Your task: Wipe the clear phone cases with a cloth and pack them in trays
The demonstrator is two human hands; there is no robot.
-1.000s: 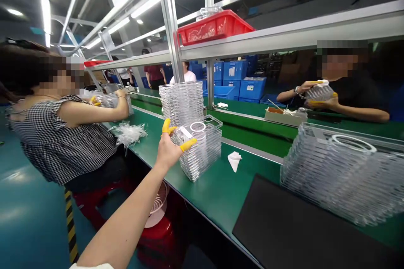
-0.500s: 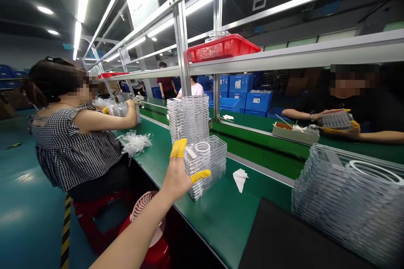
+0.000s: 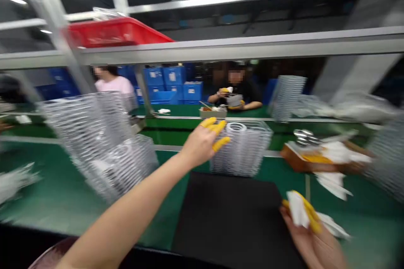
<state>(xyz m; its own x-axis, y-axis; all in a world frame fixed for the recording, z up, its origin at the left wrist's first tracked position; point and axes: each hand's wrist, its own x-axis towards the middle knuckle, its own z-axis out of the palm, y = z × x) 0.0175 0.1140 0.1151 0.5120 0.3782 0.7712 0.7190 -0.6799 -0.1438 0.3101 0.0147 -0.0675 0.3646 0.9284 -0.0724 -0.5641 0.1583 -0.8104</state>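
A green workbench [image 3: 166, 212] runs from side to side. A black mat [image 3: 233, 216] lies along its near edge, around the middle. Behind the mat, toward the far edge, stands a stack of clear plastic cases [image 3: 248, 151]. Toward the left end are a tall clear stack [image 3: 78, 126] and, just beside it, a lower clear stack [image 3: 137, 159], both blurred. A heap of clear plastic scraps [image 3: 17, 183] lies nearer the left end. Right of the mat sit a cardboard box [image 3: 296, 167] and, closer to the near edge, a white tissue [image 3: 333, 225]. Another stack [image 3: 388, 151] stands at the right end.
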